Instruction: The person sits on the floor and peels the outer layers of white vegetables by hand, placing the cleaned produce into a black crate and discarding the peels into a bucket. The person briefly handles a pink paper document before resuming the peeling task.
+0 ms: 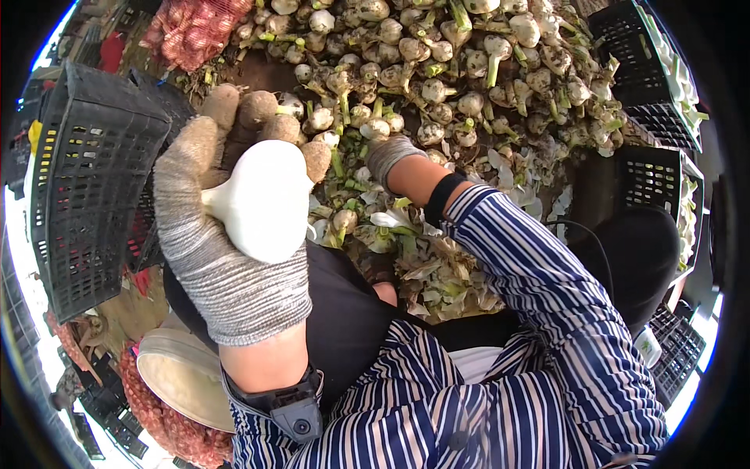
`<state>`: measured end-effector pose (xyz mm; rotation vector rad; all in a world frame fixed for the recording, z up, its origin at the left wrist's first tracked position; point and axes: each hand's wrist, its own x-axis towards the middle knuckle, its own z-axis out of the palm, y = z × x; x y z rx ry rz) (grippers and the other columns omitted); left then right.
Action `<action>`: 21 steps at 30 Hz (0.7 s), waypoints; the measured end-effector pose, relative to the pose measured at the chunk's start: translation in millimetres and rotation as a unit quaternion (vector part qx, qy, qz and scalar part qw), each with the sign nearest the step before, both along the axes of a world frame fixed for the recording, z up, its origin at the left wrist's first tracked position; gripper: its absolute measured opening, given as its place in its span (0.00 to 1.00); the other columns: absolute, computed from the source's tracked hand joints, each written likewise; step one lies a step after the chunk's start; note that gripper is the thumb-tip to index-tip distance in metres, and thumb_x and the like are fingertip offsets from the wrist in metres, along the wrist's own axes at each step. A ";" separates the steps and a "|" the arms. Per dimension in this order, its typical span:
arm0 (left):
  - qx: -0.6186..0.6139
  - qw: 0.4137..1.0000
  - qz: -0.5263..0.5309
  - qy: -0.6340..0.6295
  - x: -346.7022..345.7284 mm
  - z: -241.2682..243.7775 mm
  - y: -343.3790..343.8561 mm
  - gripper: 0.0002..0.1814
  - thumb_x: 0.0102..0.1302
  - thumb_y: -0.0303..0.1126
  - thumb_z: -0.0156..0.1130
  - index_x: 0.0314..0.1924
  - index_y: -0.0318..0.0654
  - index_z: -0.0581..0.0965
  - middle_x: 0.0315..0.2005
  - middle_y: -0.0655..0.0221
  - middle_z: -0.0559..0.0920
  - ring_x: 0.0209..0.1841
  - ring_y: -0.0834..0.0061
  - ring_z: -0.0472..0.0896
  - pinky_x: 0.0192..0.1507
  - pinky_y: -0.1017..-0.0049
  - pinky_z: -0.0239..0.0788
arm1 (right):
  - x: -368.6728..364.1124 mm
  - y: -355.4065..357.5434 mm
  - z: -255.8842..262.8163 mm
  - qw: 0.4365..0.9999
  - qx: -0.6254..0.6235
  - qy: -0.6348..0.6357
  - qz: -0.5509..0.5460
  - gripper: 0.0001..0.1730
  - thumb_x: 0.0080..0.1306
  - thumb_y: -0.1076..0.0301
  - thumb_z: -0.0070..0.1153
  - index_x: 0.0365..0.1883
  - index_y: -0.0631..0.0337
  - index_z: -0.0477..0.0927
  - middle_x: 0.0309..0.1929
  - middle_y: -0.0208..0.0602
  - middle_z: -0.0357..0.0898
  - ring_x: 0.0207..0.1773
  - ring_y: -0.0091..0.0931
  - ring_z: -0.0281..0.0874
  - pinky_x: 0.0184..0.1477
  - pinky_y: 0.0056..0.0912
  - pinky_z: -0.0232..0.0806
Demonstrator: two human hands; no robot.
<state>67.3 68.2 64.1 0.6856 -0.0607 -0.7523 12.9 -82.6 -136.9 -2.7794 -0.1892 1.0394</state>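
Observation:
A clean white garlic bulb [272,199] with a short stem rests across the palm of my left hand [234,252]. That hand wears a grey-striped knit glove with soiled fingertips. The palm faces up and the fingers curl loosely beyond the bulb. My right hand [394,157], in a similar glove, reaches to the near edge of a heap of dirt-specked garlic bulbs [413,53]. Its fingertips are at a garlic bulb [375,128], largely hidden behind the back of the hand, so I cannot tell whether they grip it. Loose garlic skins [451,275] litter the ground below.
A black plastic crate [96,176] stands tilted on the left. Two more crates, an upper one [638,64] and a lower one [647,179], hold trimmed garlic at right. A red mesh sack [196,32] lies at top left. A pale round container [184,375] sits beside my left leg.

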 end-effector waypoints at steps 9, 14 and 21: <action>0.230 0.966 0.099 -0.067 -12.4 2.4 -21.6 0.15 0.63 0.36 0.64 0.46 0.38 0.75 0.28 0.68 0.79 0.21 0.68 0.79 0.29 0.62 0.77 | -20.5 -56.0 131.7 0.920 0.245 -0.146 -0.271 0.30 0.56 0.54 0.64 0.52 0.63 0.76 0.44 0.51 0.82 0.45 0.41 0.81 0.49 0.40 0.71; 0.224 0.927 -0.007 -0.301 -48.5 1.0 -54.7 0.34 0.55 0.35 0.74 0.58 0.34 0.69 0.45 0.63 0.77 0.45 0.76 0.76 0.49 0.77 0.71 | -76.2 -53.4 237.5 0.864 0.169 -0.376 -0.288 0.19 0.58 0.57 0.63 0.42 0.61 0.79 0.40 0.46 0.82 0.45 0.42 0.80 0.48 0.41 0.71; 0.057 0.959 -0.247 -0.128 -71.5 20.5 -37.5 0.32 0.60 0.46 0.67 0.59 0.34 0.71 0.50 0.60 0.79 0.50 0.68 0.79 0.53 0.65 0.75 | -157.6 -46.2 309.2 0.855 0.312 -0.221 -0.351 0.26 0.63 0.45 0.57 0.42 0.61 0.81 0.34 0.49 0.82 0.36 0.40 0.80 0.42 0.37 0.71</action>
